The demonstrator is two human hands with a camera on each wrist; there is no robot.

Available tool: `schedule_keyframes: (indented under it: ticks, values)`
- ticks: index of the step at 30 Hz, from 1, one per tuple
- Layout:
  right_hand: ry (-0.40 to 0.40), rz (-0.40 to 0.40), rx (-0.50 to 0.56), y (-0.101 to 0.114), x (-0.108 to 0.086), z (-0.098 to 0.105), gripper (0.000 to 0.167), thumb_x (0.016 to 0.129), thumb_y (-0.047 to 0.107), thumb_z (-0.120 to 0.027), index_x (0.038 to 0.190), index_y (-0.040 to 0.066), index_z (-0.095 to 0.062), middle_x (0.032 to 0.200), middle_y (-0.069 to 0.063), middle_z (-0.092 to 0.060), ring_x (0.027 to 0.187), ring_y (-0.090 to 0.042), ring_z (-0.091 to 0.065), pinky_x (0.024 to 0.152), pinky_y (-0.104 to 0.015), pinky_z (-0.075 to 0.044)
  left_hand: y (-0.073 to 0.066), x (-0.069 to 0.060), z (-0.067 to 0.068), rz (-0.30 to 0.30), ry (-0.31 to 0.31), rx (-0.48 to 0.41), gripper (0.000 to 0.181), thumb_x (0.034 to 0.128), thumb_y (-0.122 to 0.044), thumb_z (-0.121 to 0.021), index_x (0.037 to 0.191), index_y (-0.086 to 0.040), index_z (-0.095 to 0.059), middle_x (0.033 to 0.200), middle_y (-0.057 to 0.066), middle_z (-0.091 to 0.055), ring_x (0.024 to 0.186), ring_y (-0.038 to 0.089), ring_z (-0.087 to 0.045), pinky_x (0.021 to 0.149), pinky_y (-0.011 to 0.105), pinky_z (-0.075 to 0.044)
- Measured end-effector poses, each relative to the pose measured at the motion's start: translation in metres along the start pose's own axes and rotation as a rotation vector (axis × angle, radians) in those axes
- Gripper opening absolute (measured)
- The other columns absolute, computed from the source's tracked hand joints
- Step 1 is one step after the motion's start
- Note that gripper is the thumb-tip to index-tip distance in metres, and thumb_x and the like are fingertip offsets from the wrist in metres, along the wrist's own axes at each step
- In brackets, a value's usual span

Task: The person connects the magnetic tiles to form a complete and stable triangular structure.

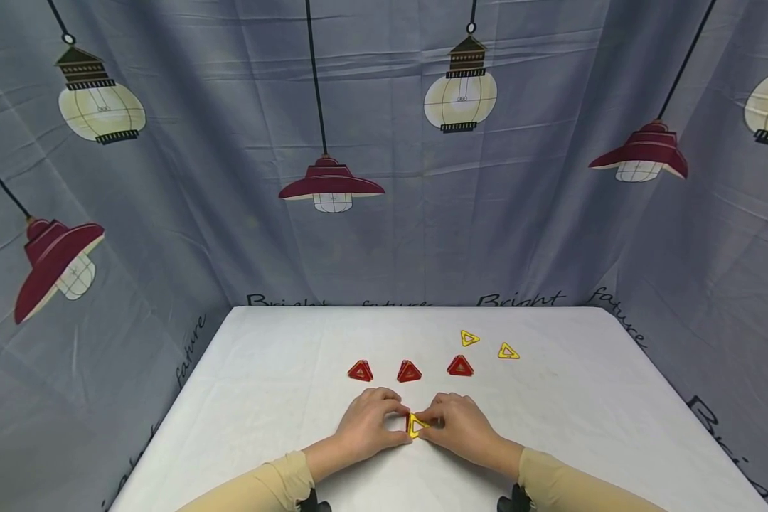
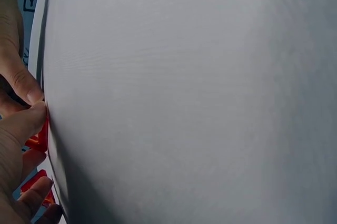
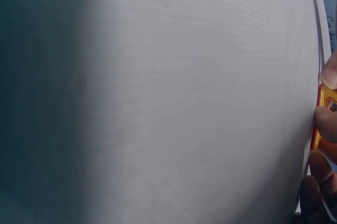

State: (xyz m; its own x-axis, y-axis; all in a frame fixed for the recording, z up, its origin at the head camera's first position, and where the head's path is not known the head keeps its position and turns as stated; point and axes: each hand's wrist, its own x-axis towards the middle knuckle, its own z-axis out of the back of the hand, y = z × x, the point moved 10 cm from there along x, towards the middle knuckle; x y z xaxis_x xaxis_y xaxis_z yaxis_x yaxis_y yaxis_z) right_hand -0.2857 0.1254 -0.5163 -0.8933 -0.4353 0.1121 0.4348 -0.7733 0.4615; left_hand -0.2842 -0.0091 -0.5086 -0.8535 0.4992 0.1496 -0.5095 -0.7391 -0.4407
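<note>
Close to the table's near side, my left hand and right hand meet around a small triangular piece. Its yellow triangular tile faces up, with an open middle, and a red triangular tile shows along its left side. The left hand pinches the red side between thumb and fingers; in the left wrist view, red plastic shows behind the thumb. On the yellow tile's right side, the right hand pinches with thumb and forefinger. The right wrist view has the yellow tile at its edge, partly hidden by fingers.
Beyond the hands, three red pyramid-like pieces, left, middle and right, stand in a row. Two yellow triangular tiles, one farther back and one to its right, lie on the white table. A lamp-patterned curtain surrounds it.
</note>
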Motion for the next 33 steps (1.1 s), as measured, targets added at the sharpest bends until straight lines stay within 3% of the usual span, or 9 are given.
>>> schedule_keyframes:
  ticks: [7,15,21,25,33]
  values:
    - [-0.003,0.004,-0.011,0.002,0.001,0.002,0.027,0.082,0.035,-0.086,0.107,0.024,-0.083,0.082,0.023,-0.056,0.072,0.001,-0.046,0.069,-0.03,-0.036,0.003,0.0,0.0,0.009,0.026,-0.022,0.039,0.0849,-0.045,-0.082,0.119,-0.026,-0.077,0.126,-0.007,-0.062,0.12,0.018,-0.054,0.101,0.044,-0.044]
    - [-0.002,-0.029,-0.023,-0.001,0.0,0.002,0.025,0.083,0.035,-0.086,0.106,0.025,-0.083,0.083,0.023,-0.058,0.075,0.001,-0.047,0.072,-0.032,-0.038,0.002,0.002,-0.001,-0.003,0.017,-0.029,0.038,0.0861,-0.045,-0.081,0.119,-0.027,-0.077,0.126,-0.008,-0.062,0.12,0.018,-0.054,0.102,0.044,-0.044]
    - [0.024,-0.058,0.03,-0.007,-0.003,0.006,0.024,0.089,0.032,-0.08,0.11,0.022,-0.08,0.084,0.023,-0.059,0.074,-0.001,-0.049,0.072,-0.033,-0.04,-0.003,0.002,0.0,-0.019,0.005,-0.008,0.038,0.0855,-0.044,-0.082,0.119,-0.026,-0.077,0.125,-0.007,-0.062,0.119,0.018,-0.054,0.101,0.043,-0.044]
    - [-0.002,-0.12,0.067,-0.018,-0.006,0.019,0.018,0.092,0.028,-0.078,0.109,0.022,-0.08,0.084,0.022,-0.06,0.072,-0.003,-0.05,0.068,-0.029,-0.044,-0.001,0.001,-0.001,-0.001,0.016,-0.009,0.04,0.0848,-0.045,-0.082,0.12,-0.027,-0.076,0.126,-0.008,-0.062,0.119,0.018,-0.054,0.102,0.043,-0.044]
    - [-0.176,-0.236,0.126,-0.059,-0.016,0.071,0.015,0.095,0.022,-0.075,0.108,0.02,-0.081,0.086,0.015,-0.063,0.076,-0.011,-0.052,0.063,-0.029,-0.044,0.0,-0.002,0.0,-0.001,-0.002,-0.025,0.039,0.0848,-0.046,-0.082,0.119,-0.027,-0.077,0.125,-0.008,-0.062,0.119,0.018,-0.054,0.102,0.044,-0.044]
